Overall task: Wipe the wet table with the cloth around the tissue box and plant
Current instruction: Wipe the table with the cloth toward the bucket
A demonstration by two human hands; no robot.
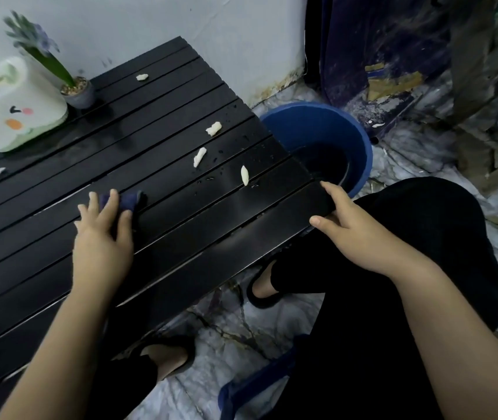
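Note:
A black slatted table [157, 140] fills the left of the view, with water drops near its right end. My left hand [102, 237] presses flat on a dark blue cloth [131, 200] on the near middle of the table, fingers spread over it. My right hand [350, 228] grips the table's right near edge, thumb on top. At the far left stands a white tissue box [11, 107] with a cartoon face. Right beside it is a small grey pot with a green plant [78, 92] bearing purple flowers.
Several small white scraps [200, 156] lie scattered on the table. A blue bucket [360, 147] with dark water stands on the floor just past the table's right end. My legs in black and dark slippers are below the table edge. A white wall is behind.

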